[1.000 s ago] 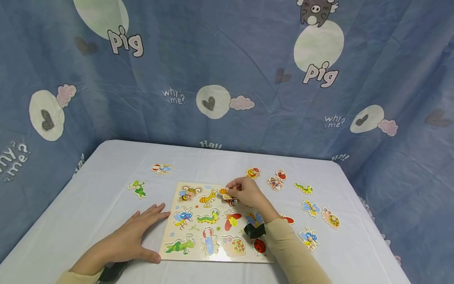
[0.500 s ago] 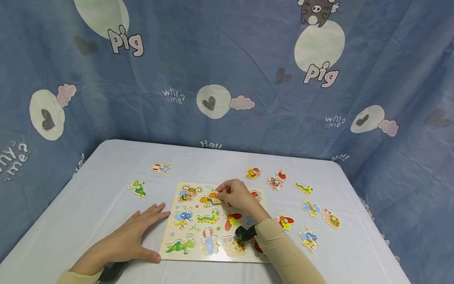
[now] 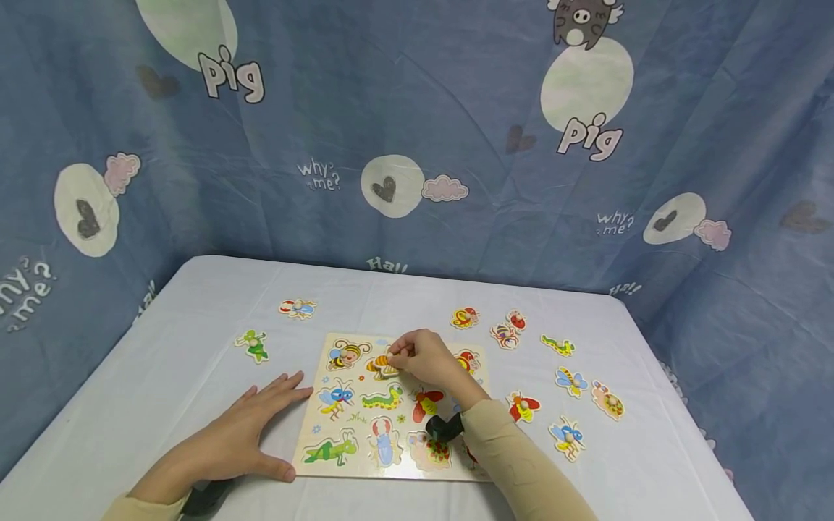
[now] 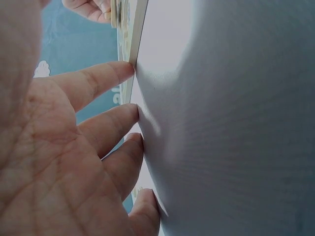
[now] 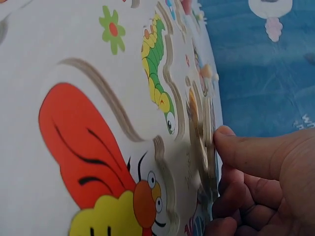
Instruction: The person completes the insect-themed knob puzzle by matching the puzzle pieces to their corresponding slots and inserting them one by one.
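Observation:
My right hand [image 3: 426,358] pinches an orange-striped insect puzzle piece [image 3: 383,367] over the upper row of the wooden insect puzzle board [image 3: 365,464]. In the right wrist view, the piece [image 5: 209,137] is held nearly level just above or at the orange insect's recess; whether it touches the board I cannot tell. My left hand [image 3: 244,434] rests on the table at the board's left side, fingers spread, with the index fingertip and thumb against its edge. A smiling bee piece [image 3: 347,355] sits in the top-left recess.
Loose knobbed pieces lie on the white table [image 3: 195,347]: a stag beetle [image 3: 297,309] and a grasshopper [image 3: 253,346] to the left; several to the right, including a spider [image 3: 504,336], a caterpillar [image 3: 557,346] and a mosquito [image 3: 568,438]. A blue printed curtain [image 3: 417,239] hangs behind.
My right hand has moved left across the board with the orange-striped piece, from the third top-row recess to the second. My left hand has stayed in place.

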